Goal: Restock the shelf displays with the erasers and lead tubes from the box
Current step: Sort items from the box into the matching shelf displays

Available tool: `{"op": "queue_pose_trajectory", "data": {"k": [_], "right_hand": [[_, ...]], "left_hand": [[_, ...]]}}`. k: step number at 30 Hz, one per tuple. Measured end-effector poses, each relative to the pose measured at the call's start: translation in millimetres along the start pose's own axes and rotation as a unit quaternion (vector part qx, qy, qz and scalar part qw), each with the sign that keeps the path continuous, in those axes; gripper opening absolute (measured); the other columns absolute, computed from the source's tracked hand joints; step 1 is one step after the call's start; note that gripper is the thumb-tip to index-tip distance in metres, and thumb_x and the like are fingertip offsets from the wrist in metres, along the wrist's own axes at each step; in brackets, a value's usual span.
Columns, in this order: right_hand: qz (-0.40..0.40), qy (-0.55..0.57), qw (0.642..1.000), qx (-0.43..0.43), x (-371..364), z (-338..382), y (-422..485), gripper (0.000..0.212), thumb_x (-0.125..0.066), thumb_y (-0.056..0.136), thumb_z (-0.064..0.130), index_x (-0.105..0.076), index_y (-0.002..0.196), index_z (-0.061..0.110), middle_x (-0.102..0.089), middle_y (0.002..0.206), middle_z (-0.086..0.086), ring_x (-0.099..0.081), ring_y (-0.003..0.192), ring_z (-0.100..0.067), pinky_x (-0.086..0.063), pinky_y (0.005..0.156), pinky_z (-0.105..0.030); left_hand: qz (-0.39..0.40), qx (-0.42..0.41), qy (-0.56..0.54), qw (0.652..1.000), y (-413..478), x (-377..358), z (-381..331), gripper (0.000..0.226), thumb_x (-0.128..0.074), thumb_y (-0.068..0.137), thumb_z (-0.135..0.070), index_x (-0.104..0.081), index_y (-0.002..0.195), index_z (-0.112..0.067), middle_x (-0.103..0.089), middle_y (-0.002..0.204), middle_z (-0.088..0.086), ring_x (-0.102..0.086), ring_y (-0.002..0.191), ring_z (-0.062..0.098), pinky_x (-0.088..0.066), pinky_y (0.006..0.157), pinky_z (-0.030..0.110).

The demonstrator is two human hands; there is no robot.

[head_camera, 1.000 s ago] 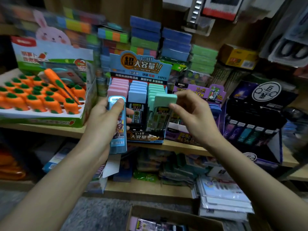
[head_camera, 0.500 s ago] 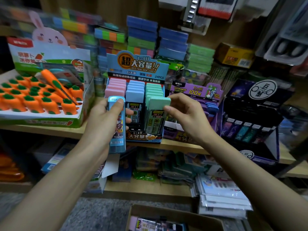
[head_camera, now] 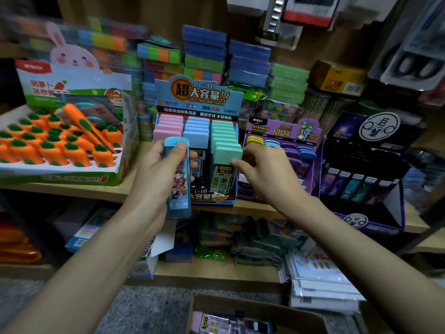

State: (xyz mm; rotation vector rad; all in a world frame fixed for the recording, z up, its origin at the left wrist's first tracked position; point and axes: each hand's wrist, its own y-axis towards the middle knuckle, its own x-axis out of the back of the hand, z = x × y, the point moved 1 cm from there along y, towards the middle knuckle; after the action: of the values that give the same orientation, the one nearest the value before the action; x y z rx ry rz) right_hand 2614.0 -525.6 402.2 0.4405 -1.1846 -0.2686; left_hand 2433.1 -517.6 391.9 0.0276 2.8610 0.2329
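Restock partly done, probably

Green tube (head_camera: 227,154) is pinched at the display (head_camera: 197,97) by right hand (head_camera: 269,179), blue tube (head_camera: 179,189) gripped by left hand (head_camera: 154,179); box (head_camera: 240,303), bottom centre, not emptied.

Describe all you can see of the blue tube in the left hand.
The blue lead tube is a flat, oblong case of glossy light-blue plastic with a rounded top. A printed label with a cartoon figure covers its front. It stands roughly upright in the left hand: thumb across the front near the top, fingertips showing past its right edge. It sits before the pink column of the display box, its lower end below the shelf edge. Contact with the box cannot be told.
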Motion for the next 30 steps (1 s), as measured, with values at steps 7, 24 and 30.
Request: {"op": "queue_pose_trajectory", "data": {"k": [7, 24, 30], "right_hand": [[0.074, 0.236, 0.967, -0.056, 13, 16, -50, 0.032, -0.052, 0.09, 0.048, -0.064, 0.085, 0.02, -0.067, 0.077, -0.002, -0.063, 0.074, -0.015, -0.053, 0.071, -0.041], [0.151, 0.43, 0.857, -0.24, 72, -41, -102, 0.01, -0.069, 0.083, 0.018, -0.069, 0.09, 0.01, -0.069, 0.088, -0.015, -0.06, 0.076, -0.018, -0.045, 0.067, -0.03], [0.077, 0.394, 0.894, -0.201, 90, -60, -116, 0.01, -0.064, 0.087, 0.012, -0.064, 0.096, 0.009, -0.059, 0.075, 0.0, -0.054, 0.06, 0.001, -0.04, 0.053, -0.012]], "left_hand": [[0.063, 0.036, -0.152, 0.986, -17, -34, 0, 0.011, -0.049, 0.095, -0.015, -0.06, 0.096, -0.017, -0.073, 0.077, -0.004, -0.07, 0.072, 0.009, -0.056, 0.058, 0.024], [0.132, -0.042, 0.078, 0.987, -41, -90, 20, 0.003, -0.058, 0.09, -0.026, -0.06, 0.089, -0.024, -0.067, 0.085, -0.002, -0.064, 0.088, 0.013, -0.054, 0.075, 0.029], [0.262, -0.126, 0.148, 0.945, -63, -128, 28, 0.007, -0.063, 0.087, -0.019, -0.064, 0.088, -0.025, -0.065, 0.08, -0.007, -0.059, 0.07, -0.005, -0.044, 0.059, 0.009]]}}
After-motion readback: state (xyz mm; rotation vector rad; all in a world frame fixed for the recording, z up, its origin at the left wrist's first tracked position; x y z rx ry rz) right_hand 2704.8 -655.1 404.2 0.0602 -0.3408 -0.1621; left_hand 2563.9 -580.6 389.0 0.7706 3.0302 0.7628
